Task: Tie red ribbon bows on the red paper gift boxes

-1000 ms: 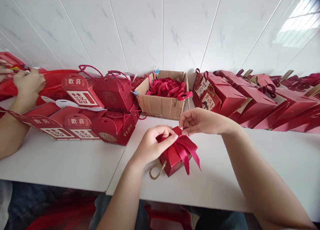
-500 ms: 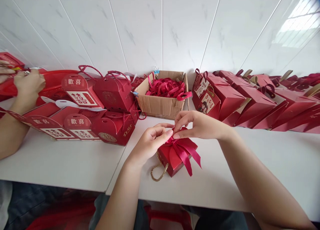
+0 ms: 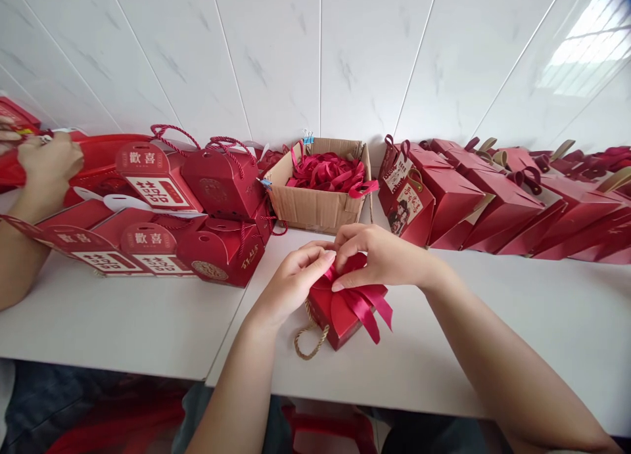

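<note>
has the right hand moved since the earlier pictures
Yes, the right hand has moved left and nearer the wearer, judged against the cardboard box.

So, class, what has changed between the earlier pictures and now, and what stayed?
The right hand has moved left over the red gift box, closer to the left hand, which has shifted slightly left too. Whether the magenta ribbon was gripped or let go is hidden. The cardboard box and the row of boxes at the right stayed put.
</note>
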The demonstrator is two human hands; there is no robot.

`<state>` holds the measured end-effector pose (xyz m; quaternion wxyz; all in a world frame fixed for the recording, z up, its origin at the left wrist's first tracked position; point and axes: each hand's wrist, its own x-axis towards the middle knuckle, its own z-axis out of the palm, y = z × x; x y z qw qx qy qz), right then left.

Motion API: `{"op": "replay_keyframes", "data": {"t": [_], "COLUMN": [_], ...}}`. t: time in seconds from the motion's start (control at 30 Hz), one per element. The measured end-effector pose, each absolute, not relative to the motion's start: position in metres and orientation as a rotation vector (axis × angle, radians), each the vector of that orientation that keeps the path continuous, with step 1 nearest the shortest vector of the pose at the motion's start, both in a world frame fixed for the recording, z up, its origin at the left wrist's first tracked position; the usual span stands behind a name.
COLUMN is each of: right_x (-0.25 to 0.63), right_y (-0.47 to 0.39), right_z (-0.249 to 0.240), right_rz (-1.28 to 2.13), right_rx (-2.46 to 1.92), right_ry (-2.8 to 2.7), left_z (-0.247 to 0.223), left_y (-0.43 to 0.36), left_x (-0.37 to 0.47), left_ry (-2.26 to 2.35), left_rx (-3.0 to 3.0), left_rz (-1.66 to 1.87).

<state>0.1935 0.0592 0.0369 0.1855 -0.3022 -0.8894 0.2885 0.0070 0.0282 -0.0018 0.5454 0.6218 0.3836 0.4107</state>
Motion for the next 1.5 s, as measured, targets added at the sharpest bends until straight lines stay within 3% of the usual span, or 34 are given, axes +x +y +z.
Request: {"op": "replay_keyframes", "data": {"t": [0.4,1.2,1.5], "right_x": [0.196,0.200,0.227], "right_y": [0.063,0.064,0.073], "right_z": [0.037,0.041,0.048], "right_rz": [0.920,0.886,0.999], "right_rx": [-0.839,-0.847,-1.055], "right_ry": [-2.508,-2.547,-2.523], "left_z": [-0.001,0.000,0.001], "left_y": [0.030,0.026,0.022], "left_x": [-0.003,0.003,0.012], "left_ry": [0.949,1.131,1.120], "left_rx": [1.539,1.669,1.699], "left_rz": [0.856,0.971,1.036]}}
